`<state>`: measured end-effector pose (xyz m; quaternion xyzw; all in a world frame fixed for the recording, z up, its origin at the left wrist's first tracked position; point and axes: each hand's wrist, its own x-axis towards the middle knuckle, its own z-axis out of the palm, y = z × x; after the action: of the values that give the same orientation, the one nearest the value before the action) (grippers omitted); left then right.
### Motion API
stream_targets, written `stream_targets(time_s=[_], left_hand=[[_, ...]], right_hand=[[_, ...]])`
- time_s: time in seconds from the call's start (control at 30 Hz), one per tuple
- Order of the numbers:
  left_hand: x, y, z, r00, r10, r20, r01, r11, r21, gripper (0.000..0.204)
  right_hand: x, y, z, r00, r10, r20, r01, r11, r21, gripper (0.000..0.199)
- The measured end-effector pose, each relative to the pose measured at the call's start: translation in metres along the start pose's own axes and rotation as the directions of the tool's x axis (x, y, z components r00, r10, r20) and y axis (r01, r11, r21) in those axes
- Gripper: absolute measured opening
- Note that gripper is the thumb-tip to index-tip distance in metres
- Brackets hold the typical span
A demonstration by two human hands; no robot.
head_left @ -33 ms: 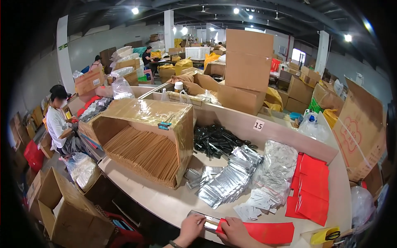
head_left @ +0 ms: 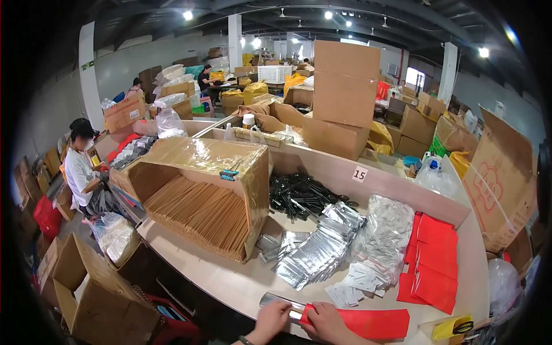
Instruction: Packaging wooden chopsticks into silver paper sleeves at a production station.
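At the table's near edge, my left hand [head_left: 271,321] has its fingers closed on a flat silver packet [head_left: 295,310]. The packet's right end meets the open end of a long red paper sleeve [head_left: 376,323]; how far it reaches inside is hidden. My right hand [head_left: 326,322] grips the sleeve at that end, fingers folded over it. Beyond my hands lies a fanned pile of silver packets [head_left: 313,257]. Loose white slips [head_left: 357,282] spill from a clear plastic bag [head_left: 386,227]. Red sleeves [head_left: 435,261] are stacked to the right.
A taped cardboard box [head_left: 256,201] holding brown card pieces [head_left: 192,213] stands on the left. Black utensils [head_left: 302,195] are heaped by the low partition [head_left: 397,187]. A yellow item [head_left: 451,328] sits at the near right. A co-worker [head_left: 83,169] stands at far left.
My left hand has shifted slightly right, toward the red sleeve, and the silver packet's outer end now shows more. My right hand and the sleeve stay in place.
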<state>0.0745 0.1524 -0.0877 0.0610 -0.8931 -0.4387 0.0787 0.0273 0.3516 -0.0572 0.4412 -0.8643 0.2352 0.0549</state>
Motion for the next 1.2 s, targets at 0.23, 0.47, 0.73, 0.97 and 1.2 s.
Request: stream_targets(time_s=[0.23,0.47,0.73,0.97,1.2], left_hand=[[-0.009,0.043,-0.038,0.855,0.490,0.170,-0.517,0.779,0.354,0.074],[0.015,0.038,-0.057,0.944,-0.004,0.331,-0.100,0.950,0.296,0.034],[-0.008,0.087,0.012,0.643,0.455,0.616,-0.240,0.884,-0.402,0.046],[-0.006,0.019,-0.013,0.975,0.011,0.223,-0.054,0.980,0.190,0.045],[-0.015,0.004,-0.045,0.903,0.099,0.419,-0.220,0.943,0.252,0.061]], right_hand=[[-0.014,0.004,-0.026,0.997,-0.055,-0.048,0.056,0.998,0.027,0.031],[-0.047,0.113,-0.131,0.935,0.352,0.035,-0.351,0.936,-0.013,0.021],[-0.038,0.045,-0.056,0.959,0.003,0.285,-0.014,0.999,0.035,0.043],[-0.028,0.012,-0.041,0.760,0.579,0.295,-0.557,0.815,-0.162,0.039],[-0.017,0.012,-0.032,0.700,0.659,0.277,-0.679,0.734,-0.030,0.023]])
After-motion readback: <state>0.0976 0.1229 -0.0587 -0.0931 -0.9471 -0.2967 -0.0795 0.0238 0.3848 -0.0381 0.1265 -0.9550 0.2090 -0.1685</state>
